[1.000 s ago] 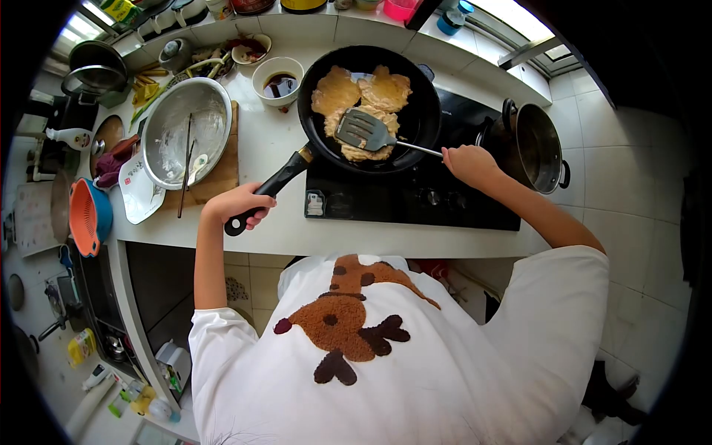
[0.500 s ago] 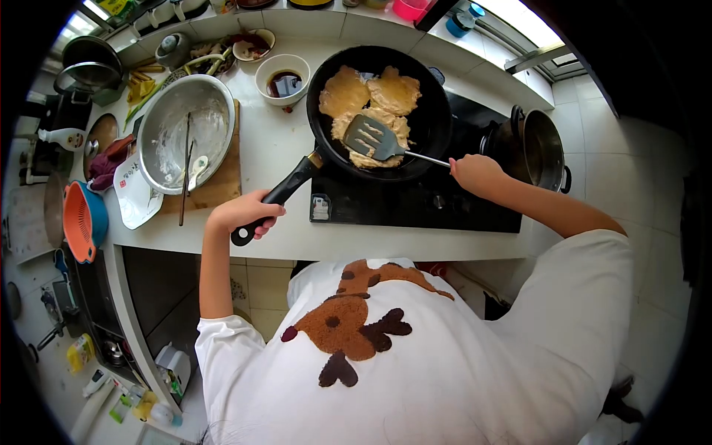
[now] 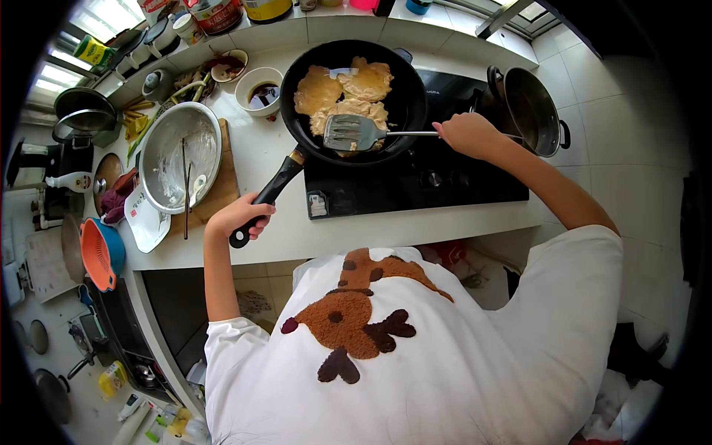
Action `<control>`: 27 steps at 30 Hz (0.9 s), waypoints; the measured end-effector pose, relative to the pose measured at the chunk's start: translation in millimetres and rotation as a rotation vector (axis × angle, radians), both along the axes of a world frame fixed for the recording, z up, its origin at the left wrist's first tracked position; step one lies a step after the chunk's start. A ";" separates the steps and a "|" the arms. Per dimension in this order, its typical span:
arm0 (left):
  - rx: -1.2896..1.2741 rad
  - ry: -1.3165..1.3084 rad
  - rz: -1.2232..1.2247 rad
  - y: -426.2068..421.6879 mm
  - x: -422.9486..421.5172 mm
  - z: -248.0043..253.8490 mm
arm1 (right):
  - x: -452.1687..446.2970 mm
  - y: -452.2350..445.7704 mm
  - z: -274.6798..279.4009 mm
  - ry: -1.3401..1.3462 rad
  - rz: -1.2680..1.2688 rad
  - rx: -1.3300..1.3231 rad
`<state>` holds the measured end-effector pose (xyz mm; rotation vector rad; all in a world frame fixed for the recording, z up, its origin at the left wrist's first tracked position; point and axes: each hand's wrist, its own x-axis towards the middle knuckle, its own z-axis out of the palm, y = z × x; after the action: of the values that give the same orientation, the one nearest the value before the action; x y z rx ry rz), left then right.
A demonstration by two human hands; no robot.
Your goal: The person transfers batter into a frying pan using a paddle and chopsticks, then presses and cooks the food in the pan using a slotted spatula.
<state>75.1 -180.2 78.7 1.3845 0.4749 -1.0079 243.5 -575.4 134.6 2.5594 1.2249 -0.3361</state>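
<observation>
My left hand (image 3: 239, 216) is wrapped round the black handle of a frying pan (image 3: 409, 111), near the handle's end. In the pan lie pale golden, flat pieces of food (image 3: 365, 80), two at the far side and one nearer me. My right hand (image 3: 466, 135) grips the metal shaft of a slotted spatula (image 3: 354, 133). The spatula's grey head rests over the nearest piece and partly hides it; whether it presses down, I cannot tell. The pan sits over the black cooktop's (image 3: 415, 194) left part, its handle pointing toward me and to the left.
A metal bowl (image 3: 152, 159) with chopsticks and a spoon sits on a wooden board (image 3: 222, 182). Behind it stands a small bowl (image 3: 249, 83) of dark liquid. A deep pot (image 3: 535, 111) is at the right. An orange-and-blue basket (image 3: 100, 248) sits at the counter's left edge.
The spatula's head has turned and shifted left across the nearest piece, with my right hand following slightly. The pan appears farther left and up as the camera view shifted. My left hand keeps its grip.
</observation>
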 end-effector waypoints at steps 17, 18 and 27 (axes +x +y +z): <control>-0.014 0.000 -0.022 -0.1 0.0 2.4 | -0.4 23.7 23.5 0.088 -0.191 -0.049; -0.008 0.004 -0.028 -0.8 -0.5 2.9 | -4.4 24.1 31.7 0.008 -0.223 -0.074; -0.013 0.024 0.013 -5.5 -4.7 1.7 | -11.1 28.1 -20.2 -0.088 -0.295 0.128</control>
<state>70.4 -185.7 80.4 1.3573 0.4941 -1.0162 232.4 -547.3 114.4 2.8363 0.8633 -0.2073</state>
